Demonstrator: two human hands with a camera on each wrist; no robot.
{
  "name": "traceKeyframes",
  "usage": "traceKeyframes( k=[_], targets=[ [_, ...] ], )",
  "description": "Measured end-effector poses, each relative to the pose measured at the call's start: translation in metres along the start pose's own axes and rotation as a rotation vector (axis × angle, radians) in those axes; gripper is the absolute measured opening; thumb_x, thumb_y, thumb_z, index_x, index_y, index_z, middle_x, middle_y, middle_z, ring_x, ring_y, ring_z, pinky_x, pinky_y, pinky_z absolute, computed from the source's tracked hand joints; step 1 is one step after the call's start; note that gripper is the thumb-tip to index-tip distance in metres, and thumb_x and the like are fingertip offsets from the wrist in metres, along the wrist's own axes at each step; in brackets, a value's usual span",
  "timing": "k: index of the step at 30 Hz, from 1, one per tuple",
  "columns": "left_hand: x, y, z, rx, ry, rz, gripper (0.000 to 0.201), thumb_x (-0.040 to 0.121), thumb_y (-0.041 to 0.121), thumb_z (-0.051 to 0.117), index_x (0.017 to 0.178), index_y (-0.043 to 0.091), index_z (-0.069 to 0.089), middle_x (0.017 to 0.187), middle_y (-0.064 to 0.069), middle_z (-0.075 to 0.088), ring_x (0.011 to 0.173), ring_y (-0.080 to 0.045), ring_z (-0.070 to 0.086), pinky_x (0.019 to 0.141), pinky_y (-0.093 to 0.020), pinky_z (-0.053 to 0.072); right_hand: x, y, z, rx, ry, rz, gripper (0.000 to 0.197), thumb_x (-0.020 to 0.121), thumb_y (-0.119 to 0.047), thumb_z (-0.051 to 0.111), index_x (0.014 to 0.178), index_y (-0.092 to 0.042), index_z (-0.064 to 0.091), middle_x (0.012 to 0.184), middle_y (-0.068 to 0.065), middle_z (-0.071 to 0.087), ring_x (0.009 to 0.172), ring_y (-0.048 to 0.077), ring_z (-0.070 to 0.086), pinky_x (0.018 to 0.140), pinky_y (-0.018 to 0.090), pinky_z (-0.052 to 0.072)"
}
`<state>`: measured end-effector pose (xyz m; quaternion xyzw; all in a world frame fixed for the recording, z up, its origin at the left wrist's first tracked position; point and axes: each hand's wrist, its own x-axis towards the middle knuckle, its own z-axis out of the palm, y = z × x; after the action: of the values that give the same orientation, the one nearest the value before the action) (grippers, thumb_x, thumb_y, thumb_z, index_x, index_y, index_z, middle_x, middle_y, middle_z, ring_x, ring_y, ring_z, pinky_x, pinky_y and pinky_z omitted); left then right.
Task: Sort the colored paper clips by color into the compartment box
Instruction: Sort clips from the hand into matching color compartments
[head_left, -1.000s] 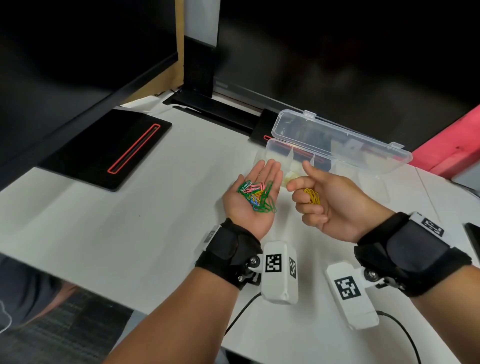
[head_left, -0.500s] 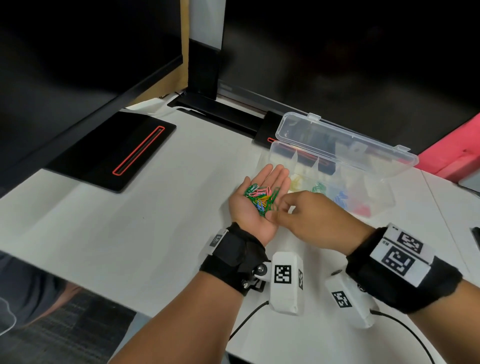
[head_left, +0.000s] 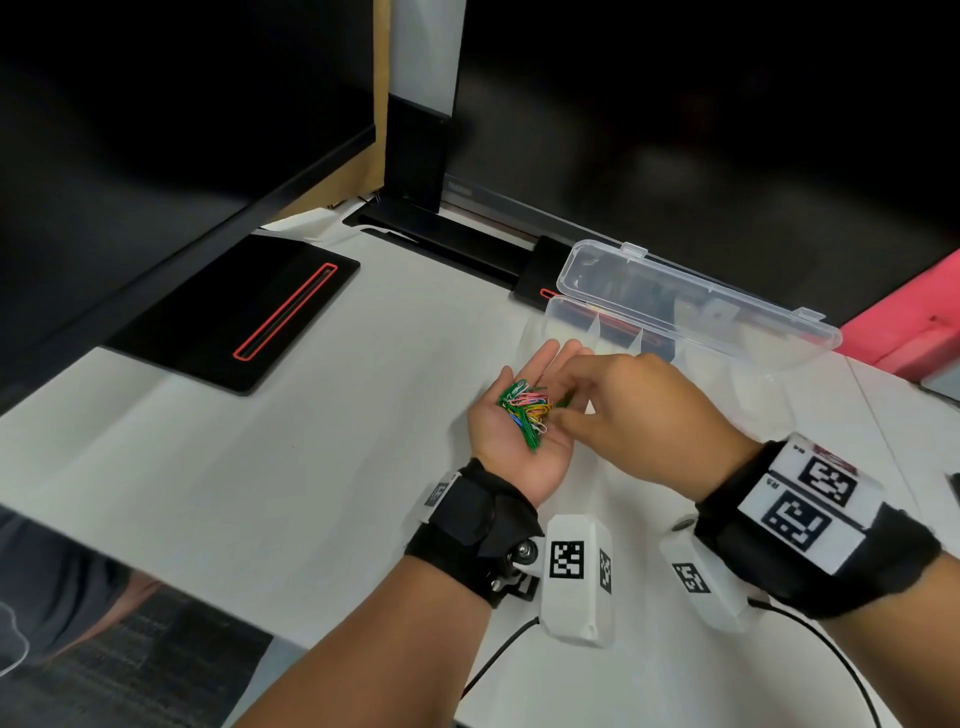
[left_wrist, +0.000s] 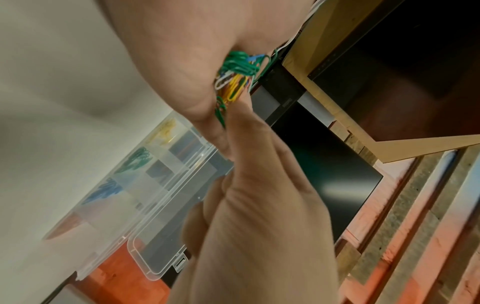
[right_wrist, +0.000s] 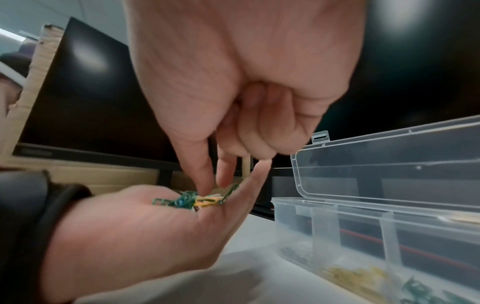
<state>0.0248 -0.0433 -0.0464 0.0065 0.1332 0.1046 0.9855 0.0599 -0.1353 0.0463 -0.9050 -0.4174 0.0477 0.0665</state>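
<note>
My left hand lies palm up over the white table, fingers straight, carrying a pile of mixed paper clips: green, yellow, pink, blue and white. My right hand reaches over it from the right. Thumb and index finger point down into the pile and pinch a green clip at its edge, with the other fingers curled. The clear compartment box stands just behind the hands with its lid raised. Its compartments hold yellow clips, green clips and blue clips.
A black monitor base with a red line lies at the left on the table. Dark screens rise behind. A pink block sits at the far right. The table's front edge runs below my forearms.
The right hand, palm up with yellow clips a second ago, has turned over and moved left onto the pile. The yellow clips have left it. The left hand has barely moved.
</note>
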Motion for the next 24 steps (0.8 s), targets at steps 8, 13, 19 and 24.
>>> traceKeyframes(
  k=[8,13,19,24],
  targets=[
    [-0.002,0.001,0.0,0.024,-0.033,-0.053,0.05,0.104,0.032,0.025,0.131,0.001,0.054,0.121,-0.019,0.065,0.108,-0.03,0.063,0.095,-0.039,0.048,0.003,-0.006,0.008,-0.111,-0.012,0.015,0.017,0.087,-0.041,0.063,0.103,-0.038,0.068,0.094,-0.005,0.068,0.091,0.02,0.061,0.077,0.035,0.052],
    [-0.001,-0.002,0.001,0.014,-0.025,-0.055,0.049,0.103,0.028,0.026,0.13,-0.003,0.054,0.121,-0.023,0.064,0.108,-0.033,0.063,0.089,-0.041,0.05,0.003,0.01,0.01,0.202,0.018,0.069,0.005,0.082,-0.026,0.074,0.08,-0.031,0.074,0.063,-0.015,0.059,0.069,0.009,0.058,0.071,0.029,0.05],
    [-0.012,-0.016,0.0,0.059,-0.012,-0.141,0.048,0.103,0.027,0.025,0.124,-0.003,0.056,0.119,-0.023,0.065,0.107,-0.033,0.063,0.094,-0.042,0.048,-0.015,0.026,0.012,0.506,0.012,0.182,0.013,0.085,-0.013,0.071,0.078,-0.022,0.077,0.056,-0.01,0.055,0.054,0.006,0.044,0.06,0.024,0.042],
    [-0.021,-0.028,0.001,0.067,0.004,-0.18,0.047,0.103,0.026,0.026,0.121,-0.005,0.056,0.116,-0.025,0.065,0.093,-0.033,0.07,0.078,-0.039,0.059,-0.039,0.031,0.019,0.55,0.085,0.234,0.006,0.084,-0.016,0.074,0.082,-0.021,0.078,0.074,-0.006,0.07,0.067,0.005,0.057,0.07,0.019,0.047]
  ],
)
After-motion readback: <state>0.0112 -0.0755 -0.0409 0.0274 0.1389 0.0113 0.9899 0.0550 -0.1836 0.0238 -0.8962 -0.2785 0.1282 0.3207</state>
